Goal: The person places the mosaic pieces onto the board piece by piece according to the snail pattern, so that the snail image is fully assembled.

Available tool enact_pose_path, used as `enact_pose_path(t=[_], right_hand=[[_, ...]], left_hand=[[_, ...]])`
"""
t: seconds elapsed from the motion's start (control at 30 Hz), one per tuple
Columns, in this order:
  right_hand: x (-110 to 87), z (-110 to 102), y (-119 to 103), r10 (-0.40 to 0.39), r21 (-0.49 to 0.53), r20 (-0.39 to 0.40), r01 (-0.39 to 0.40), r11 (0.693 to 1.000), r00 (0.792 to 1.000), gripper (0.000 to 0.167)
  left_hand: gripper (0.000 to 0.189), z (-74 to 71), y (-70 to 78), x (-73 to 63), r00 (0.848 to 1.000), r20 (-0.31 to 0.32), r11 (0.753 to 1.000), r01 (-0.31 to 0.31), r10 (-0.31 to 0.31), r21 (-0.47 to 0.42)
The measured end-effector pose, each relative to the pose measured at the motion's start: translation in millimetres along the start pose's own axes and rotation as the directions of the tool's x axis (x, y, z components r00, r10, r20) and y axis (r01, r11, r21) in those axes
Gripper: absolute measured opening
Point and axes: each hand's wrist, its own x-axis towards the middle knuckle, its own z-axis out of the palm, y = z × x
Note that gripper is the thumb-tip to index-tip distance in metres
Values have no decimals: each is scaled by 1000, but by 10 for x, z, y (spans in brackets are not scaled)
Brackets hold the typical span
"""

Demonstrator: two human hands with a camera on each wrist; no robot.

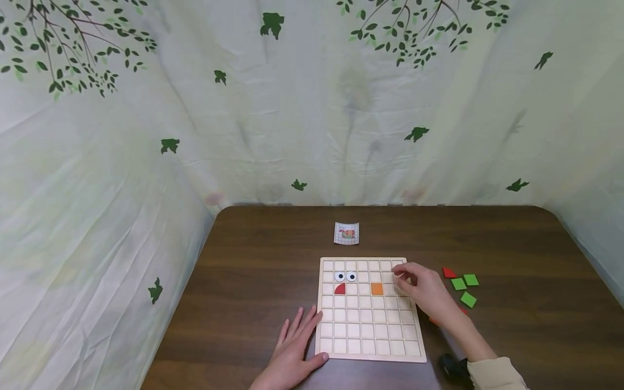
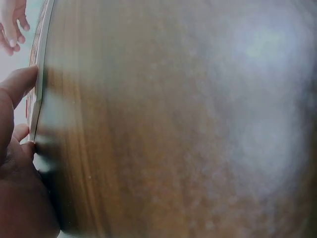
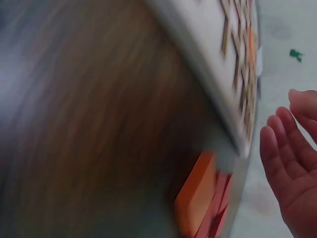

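A pale gridded board (image 1: 366,330) lies on the table with two round eye pieces (image 1: 345,277), a red rounded piece (image 1: 339,288) and an orange square (image 1: 377,288) in its cells. My left hand (image 1: 296,351) rests at the board's lower left, fingers spread, with fingertips at the left edge and thumb at the bottom corner. Over the board's upper right side hovers my right hand (image 1: 423,287), its fingers loosely bent toward the thumb. No piece shows between those fingers in the head view or the right wrist view, where the hand (image 3: 297,163) appears at the right.
Right of the board lie several green squares (image 1: 468,299) and a red piece (image 1: 449,273); my right forearm partly covers more red and orange pieces (image 3: 198,191). A small picture card (image 1: 346,233) lies behind the board. A leaf-patterned curtain (image 1: 312,119) hangs beyond the brown table (image 1: 253,260).
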Motion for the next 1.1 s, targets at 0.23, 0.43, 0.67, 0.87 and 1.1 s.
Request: enact_pose_path(t=[0.23, 0.43, 0.67, 0.87, 1.1], right_hand=[[-55, -173, 258, 1, -37, -51, -3, 999, 999, 26], [-92, -333, 413, 9, -71, -113, -17, 997, 994, 27], [-104, -497, 533, 40, -119, -137, -57, 991, 990, 30], [-103, -557, 649, 73, -152, -119, -90, 984, 990, 31], [-90, -597, 734, 63, -162, -87, -77, 984, 994, 33]], left_hand=[[77, 0, -3, -7, 1000, -1, 1000, 1, -1, -8], [77, -9, 4, -7, 1000, 6, 1000, 11, -11, -8], [77, -21, 15, -2, 1000, 3, 1000, 16, -16, -8], [77, -14, 14, -2, 1000, -7, 1000, 15, -15, 1], [76, -9, 18, -18, 1000, -17, 1000, 6, -6, -6]])
